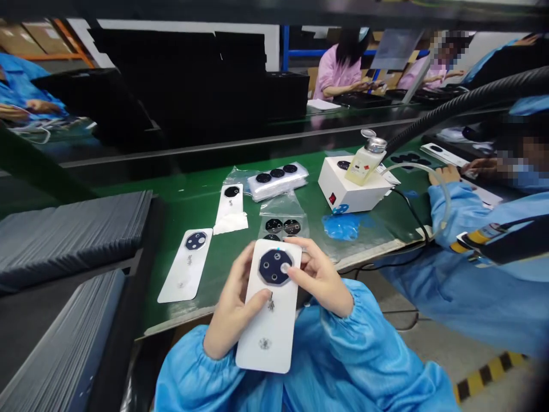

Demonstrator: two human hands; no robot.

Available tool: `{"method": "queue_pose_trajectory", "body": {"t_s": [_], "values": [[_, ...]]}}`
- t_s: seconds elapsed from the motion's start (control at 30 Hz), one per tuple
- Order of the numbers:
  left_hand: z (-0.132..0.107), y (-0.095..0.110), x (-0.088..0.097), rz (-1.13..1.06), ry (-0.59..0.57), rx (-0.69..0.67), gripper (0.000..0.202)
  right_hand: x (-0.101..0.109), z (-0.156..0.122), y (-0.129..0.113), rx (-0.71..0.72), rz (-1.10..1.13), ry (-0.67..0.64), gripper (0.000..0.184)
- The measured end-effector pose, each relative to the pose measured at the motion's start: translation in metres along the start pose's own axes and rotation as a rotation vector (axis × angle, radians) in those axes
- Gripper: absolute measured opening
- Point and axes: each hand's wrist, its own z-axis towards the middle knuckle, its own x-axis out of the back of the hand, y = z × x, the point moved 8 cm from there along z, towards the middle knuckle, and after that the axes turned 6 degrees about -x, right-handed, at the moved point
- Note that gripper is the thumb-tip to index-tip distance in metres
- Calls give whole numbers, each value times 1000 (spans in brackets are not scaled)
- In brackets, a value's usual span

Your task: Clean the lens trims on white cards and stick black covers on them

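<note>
Both hands hold a white phone-shaped panel [281,337] upright and slightly tilted over the front edge of the bench. My left hand [234,309] grips its left side, thumb lying on the front by a small grey mark. At the upper right edge is my right hand [323,280], its thumb pressing on the dark blue octagonal patch [271,268], which has several round rings. My fingers behind the panel are hidden. Just beyond lies a clear plastic bag [281,209] with black discs. Left of it, a similar white panel [182,277] rests flat on the green bench.
Another white panel [223,209] lies under a white tissue [231,222]. Behind are wrapped discs [278,182], a white box [338,191] and a pump bottle [364,163]. Stacked grey sheets [77,240] stand left. A co-worker's blue sleeve [458,209] is at right.
</note>
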Motion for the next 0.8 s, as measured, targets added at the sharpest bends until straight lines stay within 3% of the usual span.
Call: {"method": "queue_pose_trajectory", "body": {"t_s": [0.03, 0.1, 0.17, 0.23, 0.33, 0.47, 0.57, 0.8], "values": [[-1, -1, -9, -87, -66, 50, 51, 4, -8, -6, 47, -98, 41, 39], [-7, 1, -27, -225, -142, 145, 39, 16, -25, -23, 215, -402, 240, 40], [-15, 2, -40, -383, -135, 255, 38, 21, -42, -42, 414, -699, 461, 41], [-22, 3, -46, -528, -93, 352, 39, 17, -53, -53, 555, -872, 539, 36], [-24, 7, -43, -530, -50, 306, 36, 8, -57, -57, 631, -963, 484, 31], [-18, 13, -42, -371, -157, 132, 33, 3, -56, -62, 672, -1003, 424, 30], [-15, 13, -40, -294, -159, 62, 33, 2, -54, -66, 704, -945, 349, 24], [-11, 26, -41, 34, -193, -175, 46, 22, -39, -60, 498, -722, 388, 13]]}}
